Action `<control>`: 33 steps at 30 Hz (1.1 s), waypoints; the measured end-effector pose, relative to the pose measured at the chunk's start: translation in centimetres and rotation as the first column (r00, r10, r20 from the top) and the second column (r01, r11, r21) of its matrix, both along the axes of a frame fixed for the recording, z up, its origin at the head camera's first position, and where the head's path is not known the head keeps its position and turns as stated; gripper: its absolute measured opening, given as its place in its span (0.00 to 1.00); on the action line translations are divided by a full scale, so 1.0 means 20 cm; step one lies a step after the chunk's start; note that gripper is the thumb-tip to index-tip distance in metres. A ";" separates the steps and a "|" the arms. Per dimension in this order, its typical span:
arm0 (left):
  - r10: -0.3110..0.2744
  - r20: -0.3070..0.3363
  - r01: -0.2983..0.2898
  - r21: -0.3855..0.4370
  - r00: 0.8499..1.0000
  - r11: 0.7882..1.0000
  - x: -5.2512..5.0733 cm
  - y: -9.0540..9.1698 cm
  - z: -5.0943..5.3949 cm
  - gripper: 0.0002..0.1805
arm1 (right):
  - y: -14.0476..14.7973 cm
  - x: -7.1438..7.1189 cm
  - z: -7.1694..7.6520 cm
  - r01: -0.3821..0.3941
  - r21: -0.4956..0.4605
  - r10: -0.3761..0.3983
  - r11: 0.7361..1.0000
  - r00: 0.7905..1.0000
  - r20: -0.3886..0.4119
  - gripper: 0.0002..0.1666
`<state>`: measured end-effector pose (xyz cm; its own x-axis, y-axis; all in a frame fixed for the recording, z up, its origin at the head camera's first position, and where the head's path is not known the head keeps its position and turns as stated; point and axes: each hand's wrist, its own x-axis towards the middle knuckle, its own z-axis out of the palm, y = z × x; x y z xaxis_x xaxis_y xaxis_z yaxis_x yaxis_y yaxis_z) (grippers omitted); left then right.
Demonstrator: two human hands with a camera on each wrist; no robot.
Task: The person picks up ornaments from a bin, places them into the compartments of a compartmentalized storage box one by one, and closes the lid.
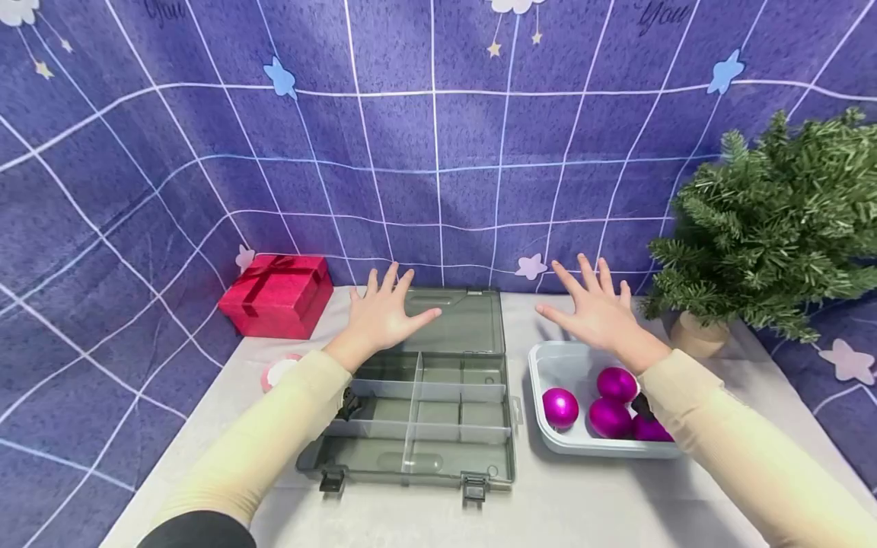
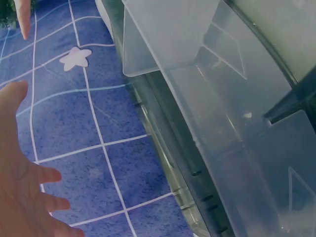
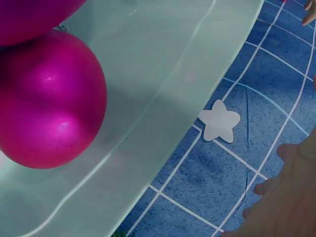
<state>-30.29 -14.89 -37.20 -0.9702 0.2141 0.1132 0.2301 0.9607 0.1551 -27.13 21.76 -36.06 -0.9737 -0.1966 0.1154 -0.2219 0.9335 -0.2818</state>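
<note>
Magenta balls lie in a pale tray, near your right hand, which hangs about the tray's far edge with its fingers spread and its thumb pointing inward. Your left hand is spread in the same way over the laid-back lid of a divided box; neither hand grips anything. Judging by this pose, you are at a ready stage, with no grasp begun. To take a ball, the next move would call for bringing your right hand back over the tray, lowering it and curling the fingers round one; the ball at the tray's left, apart from the others, looks the easiest to reach without nudging its neighbours, though its smooth, round surface may let it roll. Your left hand could meanwhile steady the divided box, whose compartments face up beside the tray. Farther out on the table, a red gift box sits at the left, a round pink-and-white item shows partly behind your left sleeve, and a small artificial tree stands at the right, before the patterned blue cloth.
</note>
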 end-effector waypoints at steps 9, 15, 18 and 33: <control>-0.048 -0.131 0.056 0.063 0.990 0.996 0.05 -0.02 0.02 0.53 | 0.00 0.04 -0.01 -0.223 -0.209 0.220 0.952 0.975 -0.038 0.45; -0.151 -0.252 0.199 0.177 0.956 0.964 0.13 -0.11 0.04 0.39 | 0.00 0.10 0.01 -0.299 -0.342 0.284 0.891 0.954 -0.093 0.33; -0.192 -0.236 0.248 0.238 0.953 0.939 0.19 -0.19 0.07 0.33 | 0.02 0.14 0.03 -0.299 -0.417 0.302 0.859 0.951 -0.059 0.25; -0.103 0.063 0.025 0.726 0.993 0.688 0.59 -0.65 0.03 0.22 | 0.06 0.35 -0.11 -0.137 -0.679 0.482 0.721 0.803 0.350 0.27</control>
<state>-18.54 -27.80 -36.59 -0.9711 0.1660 0.1715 0.2343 0.5255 0.8179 -20.17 23.00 -38.30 -0.8220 -0.5537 -0.1329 -0.1428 0.4264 -0.8932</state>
